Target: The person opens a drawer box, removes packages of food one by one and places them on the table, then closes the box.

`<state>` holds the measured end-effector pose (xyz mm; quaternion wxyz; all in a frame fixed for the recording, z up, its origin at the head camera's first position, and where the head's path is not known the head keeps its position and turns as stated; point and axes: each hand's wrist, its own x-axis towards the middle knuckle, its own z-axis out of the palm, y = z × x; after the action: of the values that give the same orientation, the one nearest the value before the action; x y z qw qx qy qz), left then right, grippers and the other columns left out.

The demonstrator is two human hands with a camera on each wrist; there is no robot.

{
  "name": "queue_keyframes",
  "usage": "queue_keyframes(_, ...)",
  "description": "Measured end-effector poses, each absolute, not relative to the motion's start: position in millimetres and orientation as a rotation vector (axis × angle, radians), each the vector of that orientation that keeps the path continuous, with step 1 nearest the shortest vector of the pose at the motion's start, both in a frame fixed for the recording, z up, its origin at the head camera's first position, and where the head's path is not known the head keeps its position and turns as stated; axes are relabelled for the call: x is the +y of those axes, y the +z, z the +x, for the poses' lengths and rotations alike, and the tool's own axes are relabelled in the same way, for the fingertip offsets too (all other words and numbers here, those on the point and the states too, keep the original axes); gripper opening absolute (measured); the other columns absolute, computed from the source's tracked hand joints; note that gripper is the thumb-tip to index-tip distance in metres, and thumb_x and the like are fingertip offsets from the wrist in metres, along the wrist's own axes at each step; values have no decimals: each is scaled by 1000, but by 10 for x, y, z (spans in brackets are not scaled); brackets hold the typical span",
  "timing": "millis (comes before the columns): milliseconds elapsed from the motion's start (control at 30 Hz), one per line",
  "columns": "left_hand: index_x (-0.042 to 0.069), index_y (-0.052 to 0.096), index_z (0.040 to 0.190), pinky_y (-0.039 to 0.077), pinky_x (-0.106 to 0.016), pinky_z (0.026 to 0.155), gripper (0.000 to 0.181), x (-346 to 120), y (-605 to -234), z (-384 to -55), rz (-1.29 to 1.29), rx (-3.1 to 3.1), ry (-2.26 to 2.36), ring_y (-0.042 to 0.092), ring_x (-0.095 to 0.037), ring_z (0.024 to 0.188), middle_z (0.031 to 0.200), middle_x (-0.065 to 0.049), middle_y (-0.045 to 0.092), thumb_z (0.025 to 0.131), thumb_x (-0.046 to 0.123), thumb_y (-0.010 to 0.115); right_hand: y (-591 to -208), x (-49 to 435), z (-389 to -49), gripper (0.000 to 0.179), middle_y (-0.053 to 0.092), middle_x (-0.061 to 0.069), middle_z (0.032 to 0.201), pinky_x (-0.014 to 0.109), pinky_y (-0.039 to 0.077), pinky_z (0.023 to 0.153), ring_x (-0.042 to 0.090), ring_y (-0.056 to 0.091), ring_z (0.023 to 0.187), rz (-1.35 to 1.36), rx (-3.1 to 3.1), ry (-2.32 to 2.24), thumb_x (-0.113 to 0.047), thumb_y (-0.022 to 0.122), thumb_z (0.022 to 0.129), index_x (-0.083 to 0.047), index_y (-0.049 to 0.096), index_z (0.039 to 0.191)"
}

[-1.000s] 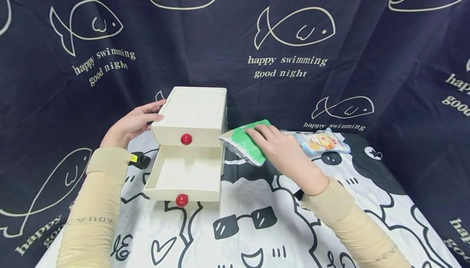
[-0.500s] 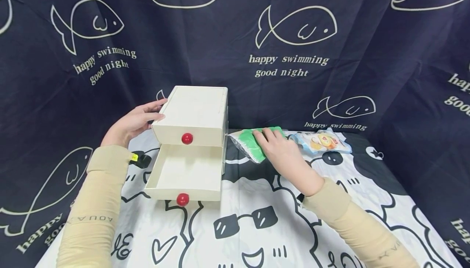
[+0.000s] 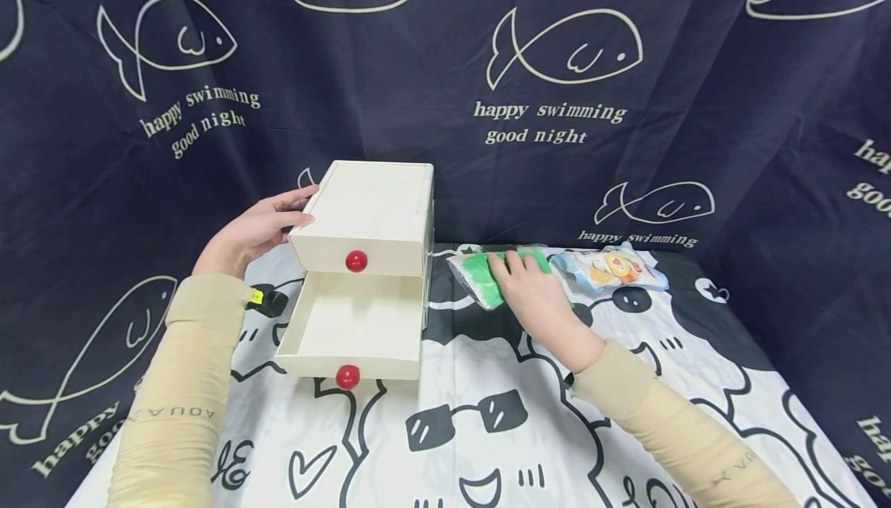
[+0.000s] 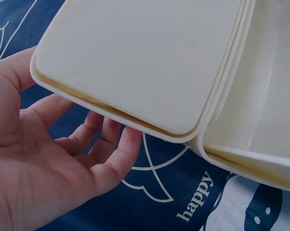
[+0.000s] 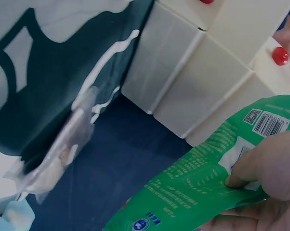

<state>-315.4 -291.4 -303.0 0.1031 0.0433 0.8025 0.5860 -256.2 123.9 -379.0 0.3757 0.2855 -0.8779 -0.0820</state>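
Observation:
My left hand (image 3: 257,230) touches the upper left side of a small white drawer cabinet (image 3: 376,195) with its thumb and fingers. In the left wrist view the fingertips of that hand (image 4: 72,154) are partly hidden at the cabinet's edge. The cabinet's lower drawer (image 3: 355,322) is pulled out, with a red knob (image 3: 348,376) on its front. To the right of the cabinet, my right hand (image 3: 532,291) grips a green snack bag (image 3: 480,276) near the back of the table. Its thumb presses the printed green bag (image 5: 198,178) in the right wrist view, with fingers below.
A light blue snack packet (image 3: 612,267) lies right of the green bag. The upper drawer, with its red knob (image 3: 356,261), is closed. A dark curtain (image 3: 362,90) hangs behind the table. The table has a patterned black-and-white cloth (image 3: 390,461).
My right hand has moved the green bag down and to the right, away from the cabinet toward the blue packet. The left hand stays on the cabinet.

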Motion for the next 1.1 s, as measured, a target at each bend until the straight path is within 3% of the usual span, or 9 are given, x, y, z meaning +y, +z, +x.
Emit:
queue_keyframes(133,18,25,151,48,-21,79,69,-2918,-3041,-3161,131,2367,1738,37,-22,121,155,-13,19,91,11,60,-3867,1244,-2590,35,58,17,103,38,49,55,35,59,83,723,-2262,-234,1,58,83,-4,55,118)
queue_keyframes(400,20,26,150,48,-22,81,67,-2919,-3057,-3184,146,2370,1731,37,-22,122,154,-11,21,92,12,59,-4011,1263,-2592,31,57,17,97,36,43,41,32,58,73,680,-2333,-206,0,57,84,-4,55,115)
queue_keyframes(667,20,28,150,48,-24,81,66,-2917,-3070,-3198,146,2381,1726,36,-23,123,155,-11,20,92,12,59,-4197,1280,-2635,30,58,22,117,38,44,40,34,60,75,624,-2394,-190,1,57,83,-2,57,113)
queue_keyframes(867,20,28,150,48,-24,80,66,-2926,-3064,-3186,145,2389,1728,39,-23,120,154,-11,21,92,12,59,-4317,1270,-2688,25,59,21,106,38,42,38,34,57,67,639,-2344,-193,1,38,88,0,57,104)
queue_keyframes(1100,19,27,150,48,-23,81,66,-2936,-3045,-3162,145,2391,1727,37,-23,121,155,-11,20,92,13,59,-4420,1245,-2749,25,60,23,105,38,41,35,34,57,65,626,-2360,-187,1,37,85,2,57,102)
